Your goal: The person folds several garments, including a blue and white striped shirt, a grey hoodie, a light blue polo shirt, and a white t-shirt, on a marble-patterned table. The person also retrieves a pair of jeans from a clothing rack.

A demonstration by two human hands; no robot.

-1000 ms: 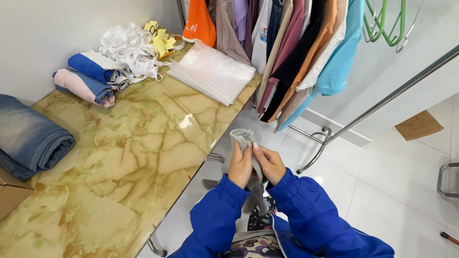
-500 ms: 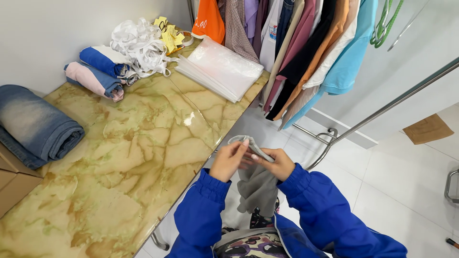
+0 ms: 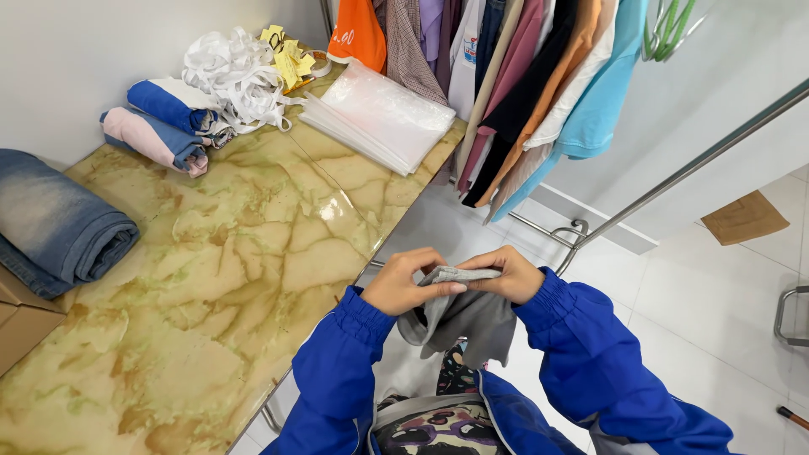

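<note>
Grey cloth (image 3: 462,316) held in the air just off the bench's (image 3: 211,286) right edge, its top edge bunched between both hands. Left hand (image 3: 409,282) and right hand (image 3: 506,274) meet there, fingers (image 3: 438,289) pinching the fabric. Rolled jeans (image 3: 59,223) lie at the left edge, clear bags (image 3: 379,118) at the far corner.

Clear plastic bags (image 3: 379,118) and yellow tags (image 3: 288,59) at table's far end

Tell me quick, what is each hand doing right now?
Left hand: closed, pinching the grey cloth.
Right hand: closed, gripping the same grey cloth.
</note>
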